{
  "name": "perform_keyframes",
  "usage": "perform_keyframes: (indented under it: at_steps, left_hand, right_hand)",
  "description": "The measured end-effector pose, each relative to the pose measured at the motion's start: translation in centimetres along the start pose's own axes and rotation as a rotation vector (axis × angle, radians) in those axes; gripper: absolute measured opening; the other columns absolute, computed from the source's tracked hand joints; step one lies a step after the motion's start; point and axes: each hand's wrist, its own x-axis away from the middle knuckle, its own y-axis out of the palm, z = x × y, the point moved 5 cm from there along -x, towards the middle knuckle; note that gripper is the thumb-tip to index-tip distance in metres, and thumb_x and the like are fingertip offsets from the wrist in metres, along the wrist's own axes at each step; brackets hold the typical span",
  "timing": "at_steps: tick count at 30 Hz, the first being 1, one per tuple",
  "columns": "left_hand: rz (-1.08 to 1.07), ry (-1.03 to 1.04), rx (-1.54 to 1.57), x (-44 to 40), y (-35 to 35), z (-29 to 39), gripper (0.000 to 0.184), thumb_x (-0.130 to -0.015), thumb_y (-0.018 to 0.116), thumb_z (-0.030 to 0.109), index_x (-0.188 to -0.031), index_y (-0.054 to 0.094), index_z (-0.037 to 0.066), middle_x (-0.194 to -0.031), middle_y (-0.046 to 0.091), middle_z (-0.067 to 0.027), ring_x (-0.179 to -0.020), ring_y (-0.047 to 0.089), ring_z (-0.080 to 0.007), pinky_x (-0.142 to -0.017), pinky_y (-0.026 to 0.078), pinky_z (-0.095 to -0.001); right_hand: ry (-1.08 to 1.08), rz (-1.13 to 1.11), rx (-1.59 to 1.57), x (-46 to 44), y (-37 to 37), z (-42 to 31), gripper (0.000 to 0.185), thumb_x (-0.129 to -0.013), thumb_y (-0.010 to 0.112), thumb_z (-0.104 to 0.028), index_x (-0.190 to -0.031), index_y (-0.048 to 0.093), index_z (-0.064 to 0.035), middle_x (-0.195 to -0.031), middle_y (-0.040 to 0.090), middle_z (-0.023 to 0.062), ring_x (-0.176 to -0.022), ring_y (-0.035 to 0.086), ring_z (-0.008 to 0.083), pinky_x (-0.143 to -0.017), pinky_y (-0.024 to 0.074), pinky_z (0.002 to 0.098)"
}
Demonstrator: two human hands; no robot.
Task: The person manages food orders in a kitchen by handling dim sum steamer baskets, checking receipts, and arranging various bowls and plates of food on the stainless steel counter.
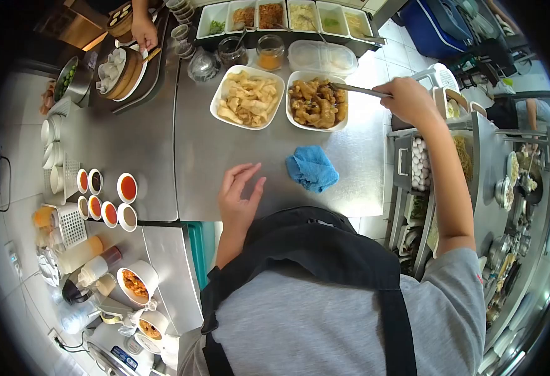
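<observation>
Right hand [408, 101] closed round the handle of a metal utensil [364, 90]; its far end is in brown glazed pieces [316, 103] in a white bowl [317, 128], left of that hand. Left hand [240, 195] open, fingers loosely bent, holding nothing, below a second white bowl [250, 126] of pale yellowish pieces [248, 97]. Blue cloth [312, 169] on the counter [262, 147] between the hands. Dark blue label [124, 357] well below left hand: lettering too small to read.
</observation>
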Motion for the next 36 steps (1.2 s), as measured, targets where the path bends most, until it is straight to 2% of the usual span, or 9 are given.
perform_keyframes:
  at_steps: [4, 7, 10, 16, 22, 25, 29, 30, 36]
  left_hand:
    - [0.017, -0.009, -0.008, 0.2, -0.1, -0.6, 0.029, -0.074, 0.072, 0.006, -0.103, 0.068, 0.008, -0.101, 0.061, -0.0093, -0.09, 0.06, -0.0237, -0.076, 0.048, -0.0305]
    - [-0.002, 0.007, -0.018, 0.1, 0.3, -0.3, 0.029, -0.074, 0.072, 0.006, -0.103, 0.068, 0.008, -0.1, 0.061, -0.0091, -0.089, 0.061, -0.0235, -0.075, 0.048, -0.0303]
    - [-0.028, 0.026, -0.002, -0.1, 0.7, 0.5, 0.029, -0.074, 0.072, 0.006, -0.103, 0.068, 0.008, -0.1, 0.062, -0.0089, -0.087, 0.061, -0.0231, -0.074, 0.049, -0.0301]
    - [-0.045, 0.028, 0.019, -0.3, 1.2, 1.2, 0.029, -0.074, 0.072, 0.006, -0.103, 0.068, 0.008, -0.1, 0.062, -0.0092, -0.087, 0.061, -0.0229, -0.074, 0.049, -0.0302]
    - [-0.01, 0.015, 0.009, 0.3, 0.6, 0.0, 0.028, -0.075, 0.071, 0.004, -0.103, 0.068, 0.007, -0.1, 0.061, -0.0098, -0.088, 0.061, -0.0234, -0.074, 0.049, -0.0304]
    - [-0.015, 0.021, 0.003, 0.4, 0.7, -0.2, 0.028, -0.075, 0.071, 0.004, -0.102, 0.068, 0.007, -0.1, 0.061, -0.0098, -0.088, 0.061, -0.0236, -0.074, 0.049, -0.0304]
    - [-0.031, 0.029, -0.004, 0.3, 1.2, 0.0, 0.028, -0.075, 0.071, 0.004, -0.102, 0.068, 0.008, -0.099, 0.061, -0.0099, -0.088, 0.061, -0.0239, -0.074, 0.049, -0.0305]
    - [-0.034, 0.032, -0.008, 0.3, 1.2, 0.1, 0.028, -0.075, 0.071, 0.005, -0.102, 0.068, 0.008, -0.099, 0.061, -0.01, -0.088, 0.061, -0.0239, -0.074, 0.049, -0.0305]
    - [-0.02, 0.033, -0.032, 0.9, 0.7, -0.4, 0.028, -0.075, 0.07, 0.004, -0.102, 0.068, 0.008, -0.099, 0.061, -0.0095, -0.088, 0.061, -0.0238, -0.074, 0.049, -0.0307]
  right_hand:
    - [0.017, 0.069, -0.107, 4.0, -1.3, -0.6, 0.031, -0.076, 0.062, -0.009, -0.107, 0.068, -0.0136, -0.069, 0.062, 0.0182, -0.066, 0.062, 0.0304, -0.063, 0.0479, 0.0386]
    - [0.052, 0.066, -0.131, 5.5, -1.9, -1.4, 0.029, -0.078, 0.06, -0.011, -0.105, 0.069, -0.0147, -0.077, 0.065, 0.0177, -0.072, 0.063, 0.0332, -0.071, 0.0507, 0.0415]
    - [-0.023, 0.175, -0.068, 3.6, -0.1, -0.7, 0.028, -0.078, 0.059, -0.011, -0.103, 0.07, -0.0144, -0.079, 0.066, 0.0161, -0.074, 0.063, 0.0323, -0.072, 0.0511, 0.0409]
    - [-0.056, 0.084, 0.17, -2.4, 2.6, -1.1, 0.024, -0.078, 0.056, -0.01, -0.095, 0.071, -0.0157, -0.087, 0.067, 0.0116, -0.079, 0.065, 0.0299, -0.074, 0.0522, 0.0408]
    - [0.03, 0.123, 0.05, 2.2, -0.7, -1.0, 0.029, -0.079, 0.059, -0.012, -0.103, 0.07, -0.0208, -0.082, 0.067, 0.0136, -0.077, 0.065, 0.0295, -0.071, 0.053, 0.0408]
    - [0.016, 0.19, -0.051, 4.7, -0.6, -1.7, 0.031, -0.078, 0.064, -0.01, -0.107, 0.069, -0.0176, -0.082, 0.067, 0.0142, -0.07, 0.063, 0.0301, -0.07, 0.0514, 0.0388]
    - [-0.057, 0.193, 0.053, 4.7, 3.4, -3.3, 0.035, -0.079, 0.061, -0.009, -0.112, 0.066, -0.0188, -0.082, 0.064, 0.0088, -0.07, 0.062, 0.0291, -0.066, 0.0516, 0.0386]
    - [-0.124, 0.242, -0.015, 5.6, 3.2, -3.9, 0.035, -0.079, 0.06, -0.008, -0.112, 0.065, -0.0194, -0.083, 0.064, 0.0079, -0.071, 0.062, 0.0289, -0.066, 0.0513, 0.0393]
    - [-0.082, 0.175, 0.026, 5.7, 2.2, -2.4, 0.038, -0.076, 0.061, -0.006, -0.111, 0.066, -0.02, -0.082, 0.064, 0.0089, -0.072, 0.063, 0.0288, -0.068, 0.0506, 0.0394]
